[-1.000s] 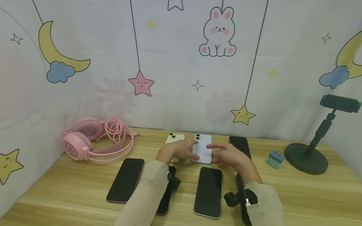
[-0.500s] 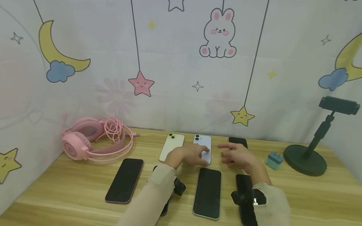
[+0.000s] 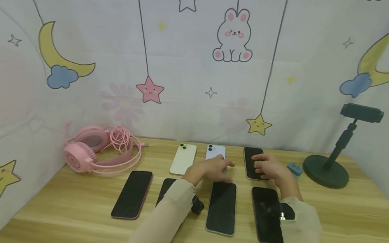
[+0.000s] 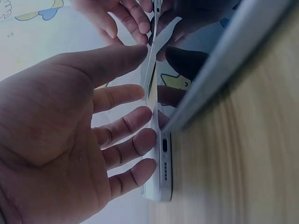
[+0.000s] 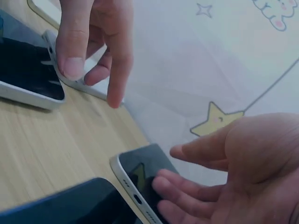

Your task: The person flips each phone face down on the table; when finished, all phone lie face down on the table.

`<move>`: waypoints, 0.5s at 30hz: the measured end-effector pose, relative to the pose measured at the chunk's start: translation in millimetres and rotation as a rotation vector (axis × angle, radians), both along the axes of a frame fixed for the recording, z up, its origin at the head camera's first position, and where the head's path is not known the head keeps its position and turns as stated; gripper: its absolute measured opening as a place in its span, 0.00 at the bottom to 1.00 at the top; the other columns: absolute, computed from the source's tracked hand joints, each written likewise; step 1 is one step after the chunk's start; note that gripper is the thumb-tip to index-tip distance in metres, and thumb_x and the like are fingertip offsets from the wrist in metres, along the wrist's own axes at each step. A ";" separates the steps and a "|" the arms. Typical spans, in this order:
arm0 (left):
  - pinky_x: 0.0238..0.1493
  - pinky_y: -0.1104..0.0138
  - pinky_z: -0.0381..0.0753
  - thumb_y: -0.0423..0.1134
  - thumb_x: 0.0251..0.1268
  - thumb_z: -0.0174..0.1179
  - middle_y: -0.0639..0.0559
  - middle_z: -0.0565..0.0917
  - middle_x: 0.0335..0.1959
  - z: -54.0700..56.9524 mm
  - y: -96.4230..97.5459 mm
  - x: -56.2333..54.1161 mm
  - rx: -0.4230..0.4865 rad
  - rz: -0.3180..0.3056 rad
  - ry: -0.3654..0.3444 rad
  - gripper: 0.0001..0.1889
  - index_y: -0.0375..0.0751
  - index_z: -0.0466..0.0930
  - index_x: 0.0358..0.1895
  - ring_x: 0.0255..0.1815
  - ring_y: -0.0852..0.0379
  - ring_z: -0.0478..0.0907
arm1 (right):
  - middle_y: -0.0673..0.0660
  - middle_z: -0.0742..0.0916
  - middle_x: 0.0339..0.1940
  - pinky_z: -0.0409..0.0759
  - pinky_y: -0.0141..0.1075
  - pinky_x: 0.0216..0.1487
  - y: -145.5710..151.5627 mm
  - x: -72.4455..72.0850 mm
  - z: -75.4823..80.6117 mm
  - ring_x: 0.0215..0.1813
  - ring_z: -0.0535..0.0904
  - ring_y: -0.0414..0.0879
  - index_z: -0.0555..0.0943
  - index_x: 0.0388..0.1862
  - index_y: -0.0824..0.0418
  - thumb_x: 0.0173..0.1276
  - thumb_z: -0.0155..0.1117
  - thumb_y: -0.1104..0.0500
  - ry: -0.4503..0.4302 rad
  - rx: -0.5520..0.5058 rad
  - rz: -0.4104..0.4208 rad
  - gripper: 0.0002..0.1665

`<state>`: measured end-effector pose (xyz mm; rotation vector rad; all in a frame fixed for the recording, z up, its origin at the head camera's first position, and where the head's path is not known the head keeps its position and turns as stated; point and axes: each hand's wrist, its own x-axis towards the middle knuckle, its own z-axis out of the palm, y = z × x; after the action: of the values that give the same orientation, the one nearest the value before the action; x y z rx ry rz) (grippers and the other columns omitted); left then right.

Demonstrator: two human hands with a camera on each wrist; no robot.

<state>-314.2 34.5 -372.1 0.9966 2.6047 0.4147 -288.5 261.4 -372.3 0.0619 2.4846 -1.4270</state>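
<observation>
My left hand [image 3: 214, 168] hovers over the lower part of a pale lilac smartphone [image 3: 215, 151] lying back-up, its fingers loosely spread. In the left wrist view the left hand [image 4: 65, 135] has nothing between its fingers and thumb. My right hand [image 3: 275, 172] is over the right side of a black-screened smartphone [image 3: 251, 164] at the back. In the right wrist view the fingers of the right hand [image 5: 252, 172] are above that phone's screen [image 5: 152, 163]; whether they touch it I cannot tell. A cream smartphone [image 3: 183, 159] lies left of the lilac one.
Black-screened phones form a front row: a left one [image 3: 132, 195], one partly under my left sleeve [image 3: 165, 189], a middle one [image 3: 222, 210], and a right one [image 3: 266, 218]. Pink headphones [image 3: 89, 150] lie back left. A plug adapter [image 3: 295, 169] and dark phone stand [image 3: 327, 171] are right.
Both hands have moved right: the left from between the cream and lilac phones to over the lilac one, the right from the lilac phone's edge to the black-screened phone. The phones stay in place.
</observation>
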 end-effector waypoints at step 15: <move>0.73 0.69 0.56 0.48 0.74 0.58 0.49 0.62 0.77 -4.8 35.5 7.2 -0.087 -0.190 0.027 0.36 0.48 0.56 0.80 0.77 0.58 0.56 | 0.77 0.70 0.66 0.75 0.47 0.47 16.7 5.9 6.4 0.49 0.73 0.61 0.65 0.69 0.77 0.75 0.44 0.64 0.023 0.218 -0.015 0.27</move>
<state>-306.9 69.9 -376.9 1.2136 2.4982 0.2400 -282.7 278.2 -365.9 0.1079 2.6543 -1.1635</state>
